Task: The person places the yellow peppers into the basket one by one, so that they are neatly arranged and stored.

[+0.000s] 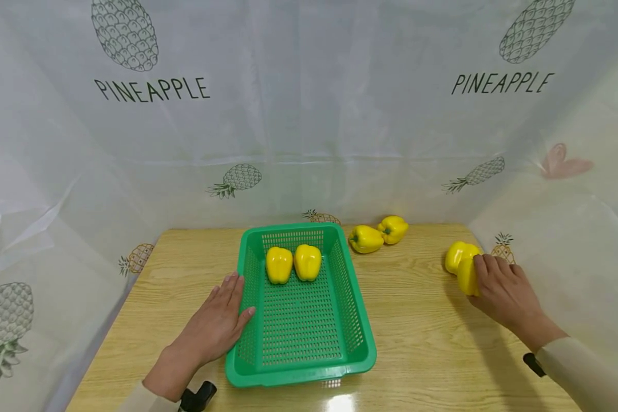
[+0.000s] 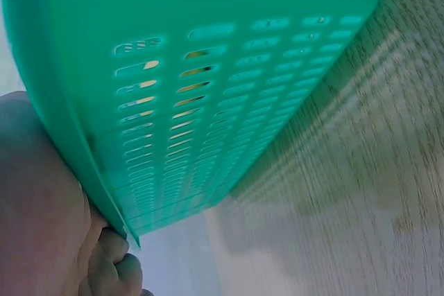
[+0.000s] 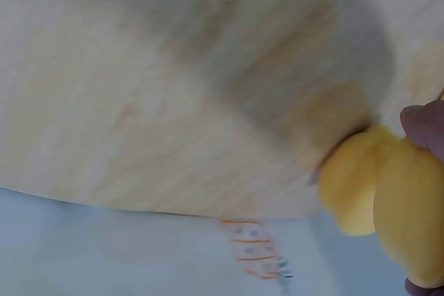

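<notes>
Nearest the viewer, the left hand (image 1: 213,329) lies flat on the wooden bench (image 1: 422,320) with its fingers (image 1: 230,297) straight and together, pressed along the left outer wall of the green basket (image 1: 352,349). The left wrist view shows the same contact from below: the slotted green wall (image 2: 208,88) right against the hand (image 2: 41,199), the thumb tucked under the rim.

A little further out on the right side, the right hand (image 1: 502,292) rests on a yellow bell pepper (image 1: 460,266) near the bench's right edge. Its fingers (image 1: 486,266) curl over the top and far side of the pepper, gripping it while it sits on the bench. The right wrist view, though blurred, shows the pepper (image 3: 388,206) with a fingertip (image 3: 424,126) on it.

Inside the basket, two yellow peppers (image 1: 293,263) stand side by side, touching, against the far wall.

Beyond the basket's far right corner, two more yellow peppers (image 1: 377,234) lie touching each other on the bench, close to the pineapple-printed curtain (image 1: 309,114) that encloses the bench on three sides.
</notes>
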Tool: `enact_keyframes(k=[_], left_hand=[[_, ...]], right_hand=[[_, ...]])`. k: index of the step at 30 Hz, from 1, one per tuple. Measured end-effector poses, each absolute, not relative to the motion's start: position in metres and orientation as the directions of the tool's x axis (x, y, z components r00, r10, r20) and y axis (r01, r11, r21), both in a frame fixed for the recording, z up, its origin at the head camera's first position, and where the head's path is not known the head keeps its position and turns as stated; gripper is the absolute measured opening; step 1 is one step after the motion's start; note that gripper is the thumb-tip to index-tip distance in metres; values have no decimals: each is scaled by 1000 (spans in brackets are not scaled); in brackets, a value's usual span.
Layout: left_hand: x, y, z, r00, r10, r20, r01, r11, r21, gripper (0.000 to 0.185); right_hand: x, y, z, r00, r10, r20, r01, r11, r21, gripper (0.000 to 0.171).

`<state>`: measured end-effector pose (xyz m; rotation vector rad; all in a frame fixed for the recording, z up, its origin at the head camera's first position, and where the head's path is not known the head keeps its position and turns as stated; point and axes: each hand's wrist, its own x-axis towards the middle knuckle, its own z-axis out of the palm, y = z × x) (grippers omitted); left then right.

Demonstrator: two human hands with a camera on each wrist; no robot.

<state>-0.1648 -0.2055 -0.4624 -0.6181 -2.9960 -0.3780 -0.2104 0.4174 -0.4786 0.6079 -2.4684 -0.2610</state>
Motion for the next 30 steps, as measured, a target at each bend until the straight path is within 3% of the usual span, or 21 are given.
enact_keyframes(k=[6,12,22,30], left_hand=[[-164,-204,-462,-922,377,83,386,893,231,74],[-163,-204,-461,-924,375,75,382,896,224,74],[-163,-203,-459,-922,381,74,388,897,212,73],[-164,-204,-457,-923,383,47,384,902,197,73]], right_hand=[[-222,393,-466,-705,-509,493,-396,860,322,75],[-235,362,-452,-697,-529,485,-389,846,364,88],[-260,313,-441,-680,-547,488,-414,836,361,91],[-277,273,-426,-641,-601,477,-427,796,428,91]])
